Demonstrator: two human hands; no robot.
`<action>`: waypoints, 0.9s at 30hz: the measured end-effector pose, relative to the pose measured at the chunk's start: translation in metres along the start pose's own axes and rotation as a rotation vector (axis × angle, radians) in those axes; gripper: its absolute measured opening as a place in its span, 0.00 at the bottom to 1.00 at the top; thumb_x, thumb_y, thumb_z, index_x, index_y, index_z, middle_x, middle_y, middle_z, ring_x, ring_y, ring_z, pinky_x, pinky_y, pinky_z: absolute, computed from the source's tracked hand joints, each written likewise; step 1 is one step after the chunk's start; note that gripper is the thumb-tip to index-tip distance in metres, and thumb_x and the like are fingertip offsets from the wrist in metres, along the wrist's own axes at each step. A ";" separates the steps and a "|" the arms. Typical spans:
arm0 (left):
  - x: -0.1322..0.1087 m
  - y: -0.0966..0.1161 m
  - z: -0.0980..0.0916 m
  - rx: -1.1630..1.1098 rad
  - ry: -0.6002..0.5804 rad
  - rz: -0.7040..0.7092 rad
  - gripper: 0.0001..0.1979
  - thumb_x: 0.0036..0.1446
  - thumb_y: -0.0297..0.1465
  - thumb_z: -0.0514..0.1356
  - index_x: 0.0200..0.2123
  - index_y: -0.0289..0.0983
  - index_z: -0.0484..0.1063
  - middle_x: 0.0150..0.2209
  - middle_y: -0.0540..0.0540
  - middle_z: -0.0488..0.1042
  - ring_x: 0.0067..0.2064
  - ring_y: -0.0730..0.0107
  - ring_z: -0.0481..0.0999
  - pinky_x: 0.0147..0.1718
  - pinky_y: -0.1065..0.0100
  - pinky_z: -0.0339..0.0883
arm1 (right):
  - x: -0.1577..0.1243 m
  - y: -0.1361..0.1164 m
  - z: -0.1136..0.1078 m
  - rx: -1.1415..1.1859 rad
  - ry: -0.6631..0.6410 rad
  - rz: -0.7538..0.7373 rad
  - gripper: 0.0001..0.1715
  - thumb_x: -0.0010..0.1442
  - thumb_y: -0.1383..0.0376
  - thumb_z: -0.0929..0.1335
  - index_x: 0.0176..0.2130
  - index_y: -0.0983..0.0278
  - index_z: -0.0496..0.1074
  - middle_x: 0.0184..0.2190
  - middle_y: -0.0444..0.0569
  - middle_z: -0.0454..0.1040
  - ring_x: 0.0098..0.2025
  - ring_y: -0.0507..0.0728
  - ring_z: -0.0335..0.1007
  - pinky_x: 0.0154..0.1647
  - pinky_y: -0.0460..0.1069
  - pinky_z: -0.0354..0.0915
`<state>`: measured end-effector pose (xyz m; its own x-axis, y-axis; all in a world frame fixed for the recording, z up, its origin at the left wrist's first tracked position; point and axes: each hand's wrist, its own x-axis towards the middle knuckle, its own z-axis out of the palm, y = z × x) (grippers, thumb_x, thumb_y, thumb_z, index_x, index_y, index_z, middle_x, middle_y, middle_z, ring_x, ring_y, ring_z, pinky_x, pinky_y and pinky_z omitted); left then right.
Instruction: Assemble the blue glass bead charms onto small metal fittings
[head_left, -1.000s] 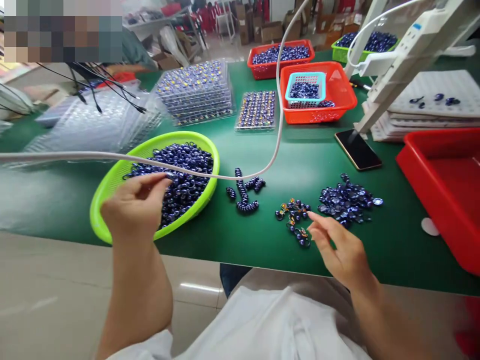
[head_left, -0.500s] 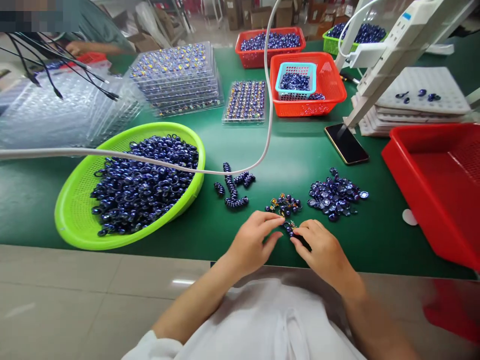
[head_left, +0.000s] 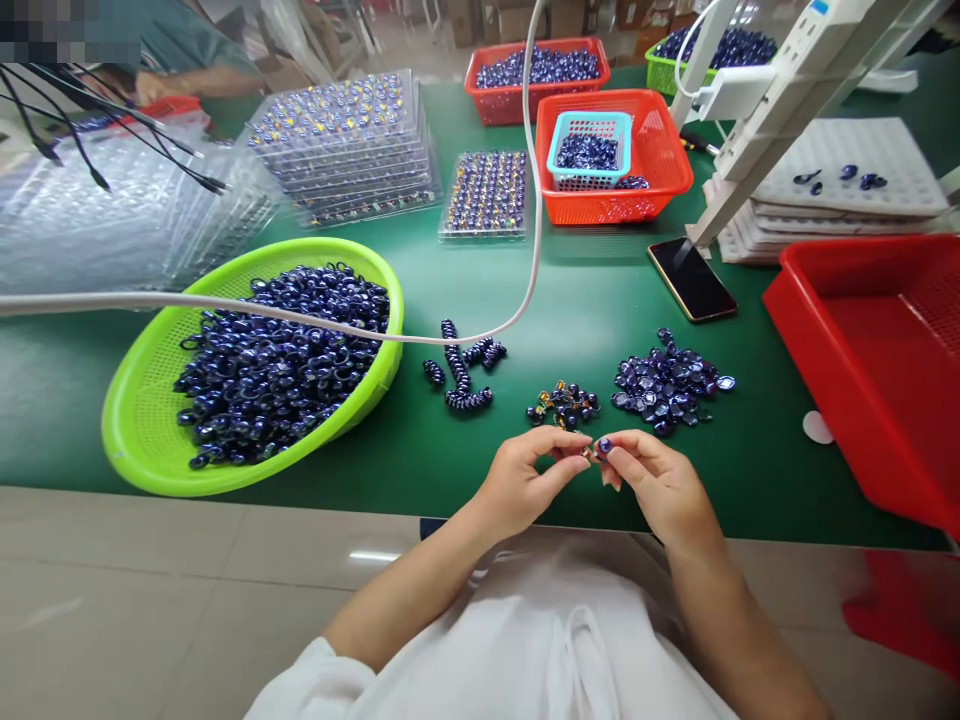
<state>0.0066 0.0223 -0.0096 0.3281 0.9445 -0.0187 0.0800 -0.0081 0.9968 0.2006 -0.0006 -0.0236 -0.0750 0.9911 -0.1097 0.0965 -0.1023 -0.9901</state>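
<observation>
Close to the table's front edge, my left hand (head_left: 521, 482) pinches a small gold-coloured piece (head_left: 586, 454) between thumb and forefinger. My right hand (head_left: 666, 488) is closed on a shiny dark blue round piece (head_left: 604, 446), its fingertips almost meeting those of the left. Just beyond the hands lies a small pile of blue and amber pieces (head_left: 564, 404). To its right is a larger heap of blue caps (head_left: 664, 385). Rows of stacked blue rings (head_left: 459, 372) lie to the left. Fingers partly cover both held pieces.
A green basket (head_left: 124, 420) full of blue rings stands left, crossed by a white cable (head_left: 534, 230). Clear trays (head_left: 337, 150), red baskets (head_left: 652, 205), a phone (head_left: 691, 280) and a post (head_left: 772, 110) stand behind. A red bin (head_left: 840, 380) is right. A co-worker's arm (head_left: 217, 80) shows far left.
My hands have risen slightly from the tabletop and come together. The right fingers now hold a blue piece up in view, and the left thumb and forefinger have closed into a pinch.
</observation>
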 end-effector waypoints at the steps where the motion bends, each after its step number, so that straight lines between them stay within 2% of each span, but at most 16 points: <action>1: -0.001 0.001 0.000 -0.074 0.005 -0.058 0.11 0.58 0.36 0.67 0.42 0.36 0.81 0.40 0.41 0.82 0.41 0.62 0.80 0.44 0.62 0.73 | 0.000 0.001 0.000 0.025 -0.019 0.009 0.13 0.66 0.56 0.69 0.40 0.63 0.76 0.25 0.44 0.76 0.27 0.52 0.72 0.29 0.46 0.69; 3: -0.002 0.003 -0.001 -0.217 0.014 -0.158 0.12 0.55 0.37 0.69 0.38 0.35 0.81 0.38 0.41 0.82 0.41 0.62 0.80 0.44 0.63 0.73 | -0.001 0.002 0.001 0.057 -0.043 0.013 0.12 0.66 0.57 0.68 0.41 0.62 0.76 0.25 0.43 0.75 0.27 0.51 0.71 0.29 0.45 0.70; 5: -0.002 0.004 -0.003 -0.348 -0.002 -0.250 0.14 0.51 0.38 0.72 0.36 0.34 0.81 0.35 0.43 0.82 0.37 0.65 0.79 0.42 0.64 0.73 | -0.003 0.002 0.002 0.062 -0.045 -0.032 0.12 0.67 0.58 0.68 0.47 0.60 0.75 0.32 0.46 0.77 0.32 0.52 0.73 0.33 0.46 0.72; 8: -0.003 0.005 -0.007 -0.483 -0.066 -0.364 0.15 0.47 0.36 0.74 0.35 0.33 0.81 0.31 0.46 0.80 0.30 0.72 0.76 0.35 0.67 0.72 | -0.006 -0.001 0.002 -0.049 -0.081 -0.219 0.24 0.65 0.60 0.70 0.59 0.54 0.68 0.50 0.52 0.73 0.46 0.56 0.74 0.42 0.51 0.73; 10: -0.003 0.004 -0.010 -0.531 -0.127 -0.421 0.15 0.46 0.36 0.74 0.34 0.32 0.81 0.30 0.46 0.80 0.27 0.75 0.73 0.31 0.70 0.69 | -0.007 -0.006 0.002 -0.194 -0.139 -0.345 0.28 0.62 0.62 0.73 0.60 0.51 0.68 0.56 0.52 0.68 0.53 0.59 0.70 0.49 0.53 0.72; 13: -0.006 0.002 -0.015 -0.543 -0.204 -0.472 0.13 0.48 0.35 0.74 0.35 0.33 0.82 0.27 0.48 0.78 0.26 0.77 0.71 0.29 0.72 0.65 | -0.007 -0.013 0.004 -0.317 -0.196 -0.458 0.24 0.60 0.66 0.74 0.55 0.51 0.71 0.50 0.50 0.71 0.52 0.58 0.71 0.51 0.53 0.71; 17: -0.011 0.000 -0.017 -0.469 -0.221 -0.510 0.12 0.48 0.34 0.73 0.35 0.34 0.84 0.26 0.48 0.79 0.26 0.77 0.70 0.29 0.72 0.63 | -0.007 -0.014 0.007 -0.310 -0.223 -0.508 0.18 0.61 0.70 0.73 0.50 0.54 0.73 0.40 0.46 0.73 0.41 0.53 0.73 0.42 0.48 0.72; 22: -0.016 0.001 -0.017 -0.429 -0.189 -0.520 0.12 0.48 0.35 0.72 0.34 0.34 0.83 0.26 0.48 0.79 0.26 0.76 0.71 0.29 0.72 0.65 | -0.011 -0.010 0.009 -0.372 -0.245 -0.510 0.18 0.62 0.72 0.70 0.51 0.57 0.72 0.41 0.47 0.74 0.41 0.53 0.73 0.41 0.49 0.71; 27: -0.018 0.003 -0.015 -0.399 -0.133 -0.536 0.16 0.47 0.37 0.73 0.35 0.32 0.78 0.28 0.46 0.80 0.25 0.75 0.73 0.28 0.71 0.67 | -0.013 -0.009 0.013 -0.510 -0.204 -0.563 0.18 0.62 0.75 0.68 0.50 0.59 0.70 0.41 0.48 0.76 0.42 0.56 0.73 0.43 0.53 0.68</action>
<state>-0.0131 0.0097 -0.0054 0.4550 0.7358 -0.5016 -0.0816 0.5954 0.7993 0.1876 -0.0141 -0.0144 -0.4239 0.8419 0.3340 0.4299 0.5116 -0.7439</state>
